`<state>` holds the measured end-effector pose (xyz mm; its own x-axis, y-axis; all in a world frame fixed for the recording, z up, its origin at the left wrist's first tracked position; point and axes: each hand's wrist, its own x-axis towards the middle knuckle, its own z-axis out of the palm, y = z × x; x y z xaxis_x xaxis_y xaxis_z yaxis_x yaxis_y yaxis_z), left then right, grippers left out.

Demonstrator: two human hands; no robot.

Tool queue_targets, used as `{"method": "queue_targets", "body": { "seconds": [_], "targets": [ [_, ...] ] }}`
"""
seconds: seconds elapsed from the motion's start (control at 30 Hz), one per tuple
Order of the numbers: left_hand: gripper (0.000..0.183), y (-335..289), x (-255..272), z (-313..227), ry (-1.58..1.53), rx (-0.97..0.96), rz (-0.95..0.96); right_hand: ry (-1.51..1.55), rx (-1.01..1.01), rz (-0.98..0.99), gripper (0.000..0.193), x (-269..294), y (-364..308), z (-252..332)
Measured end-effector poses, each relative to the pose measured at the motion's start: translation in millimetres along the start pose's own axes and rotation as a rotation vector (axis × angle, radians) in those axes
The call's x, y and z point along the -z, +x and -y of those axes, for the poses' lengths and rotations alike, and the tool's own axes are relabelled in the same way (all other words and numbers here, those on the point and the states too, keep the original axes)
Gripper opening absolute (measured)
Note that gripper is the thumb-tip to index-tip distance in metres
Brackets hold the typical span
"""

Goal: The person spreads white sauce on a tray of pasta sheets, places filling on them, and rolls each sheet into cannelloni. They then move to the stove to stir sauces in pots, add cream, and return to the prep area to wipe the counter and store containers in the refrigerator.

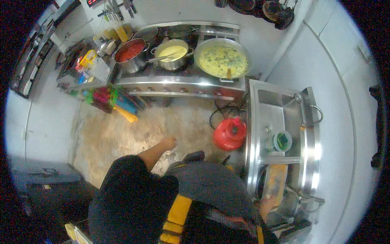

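From here, the right hand point(267, 204) seems closed on the near end of a yellowish tub point(276, 181), likely to steady it beside the sink point(252, 118). The left hand point(168, 143) hangs clear, perhaps for balance; blur hides how open its grip is, and I see nothing in it. Beyond, a whisk point(172, 55) lies across a pot point(171, 65) on the stove point(170, 83), presumably for easy reach.

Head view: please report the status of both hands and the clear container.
Left hand over floor, seemingly empty. Right hand at clear container, grip unclear. White tub in neighbouring sink.
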<state>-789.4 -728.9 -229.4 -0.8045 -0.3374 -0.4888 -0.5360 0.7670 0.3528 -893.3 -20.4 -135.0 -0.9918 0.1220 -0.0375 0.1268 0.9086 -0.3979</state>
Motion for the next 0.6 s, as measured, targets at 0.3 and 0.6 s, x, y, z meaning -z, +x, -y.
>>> {"method": "queue_targets", "body": {
  "seconds": [0.3, 0.6],
  "targets": [
    [0.039, -119.2, 1.0, 229.6, 0.289, 0.088, 0.218, 0.108, 0.519, 0.163, 0.048, -113.9, 126.3, 365.9],
    [0.037, -180.7, -65.9, 274.6, -0.084, 0.162, 0.31, -0.15, 0.463, 0.14, 0.033, -155.9, 298.6, 654.1]
  ]
}}
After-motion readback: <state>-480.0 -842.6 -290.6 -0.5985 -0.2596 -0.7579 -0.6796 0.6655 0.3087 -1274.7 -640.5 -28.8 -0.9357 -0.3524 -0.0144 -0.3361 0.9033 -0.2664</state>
